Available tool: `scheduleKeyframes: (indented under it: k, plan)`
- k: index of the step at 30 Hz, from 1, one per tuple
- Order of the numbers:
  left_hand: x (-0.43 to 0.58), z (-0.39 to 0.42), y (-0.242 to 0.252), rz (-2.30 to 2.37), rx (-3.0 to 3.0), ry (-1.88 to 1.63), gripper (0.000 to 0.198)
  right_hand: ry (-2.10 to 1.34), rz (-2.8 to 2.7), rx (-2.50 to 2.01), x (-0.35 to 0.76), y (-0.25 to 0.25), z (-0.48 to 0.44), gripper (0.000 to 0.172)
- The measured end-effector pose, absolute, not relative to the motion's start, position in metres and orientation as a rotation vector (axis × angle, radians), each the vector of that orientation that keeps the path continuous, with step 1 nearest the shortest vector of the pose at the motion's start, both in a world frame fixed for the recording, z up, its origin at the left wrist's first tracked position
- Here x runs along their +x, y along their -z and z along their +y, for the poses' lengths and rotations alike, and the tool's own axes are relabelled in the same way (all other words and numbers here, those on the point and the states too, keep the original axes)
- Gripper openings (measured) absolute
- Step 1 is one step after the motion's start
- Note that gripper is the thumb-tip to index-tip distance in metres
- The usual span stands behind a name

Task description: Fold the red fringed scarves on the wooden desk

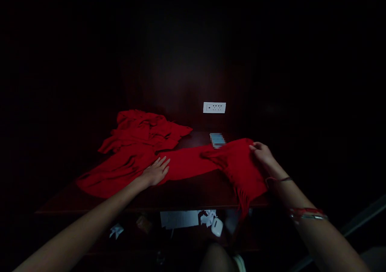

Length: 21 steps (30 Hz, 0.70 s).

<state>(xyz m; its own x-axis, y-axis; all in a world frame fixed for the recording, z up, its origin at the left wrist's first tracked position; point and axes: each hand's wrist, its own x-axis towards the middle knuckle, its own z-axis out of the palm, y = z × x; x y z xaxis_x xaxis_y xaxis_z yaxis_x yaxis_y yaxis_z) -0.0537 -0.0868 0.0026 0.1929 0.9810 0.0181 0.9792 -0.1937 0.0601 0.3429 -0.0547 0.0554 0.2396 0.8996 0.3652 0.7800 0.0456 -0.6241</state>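
Note:
A red fringed scarf [189,162] lies across the dark table, heaped in loose folds at the back left and flattened into a band through the middle. My left hand [157,171] rests on the band with its fingers spread, palm down. At the right end, my right hand [261,152] pinches the scarf's far edge between thumb and fingers. That end is folded over, and its fringe hangs past the table's front edge.
A blurred light-blue object [217,140] lies behind the scarf. A white socket panel [214,107] is on the back wall. Below the tabletop [187,191], a lower surface holds papers [179,219], crumpled paper [207,218] and a small white case [216,227].

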Motion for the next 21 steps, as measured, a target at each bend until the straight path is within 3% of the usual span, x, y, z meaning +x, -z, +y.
scheduleKeyframes:
  k: [5,8,13,18,21]
  plan:
    - [-0.033,-0.087,-0.026,2.185,2.208,0.115,0.039,-0.081,-1.313,-2.008,0.38,-0.066,-0.035,0.031]
    - [0.005,-0.073,-0.036,2.107,2.326,0.022,0.039,0.082,-1.671,-1.82,0.341,-0.068,-0.034,0.035]
    - [0.047,-0.038,-0.021,1.772,2.546,-0.161,0.054,-0.167,-2.179,-1.913,0.28,-0.055,-0.027,0.06]
    - [0.036,-0.018,-0.003,1.705,2.471,-0.045,0.058,-0.116,-2.097,-1.972,0.298,-0.063,-0.005,0.029]
    - [0.03,-0.014,-0.001,1.667,2.495,-0.035,0.06,0.003,-1.944,-2.033,0.314,-0.081,0.0,0.029]
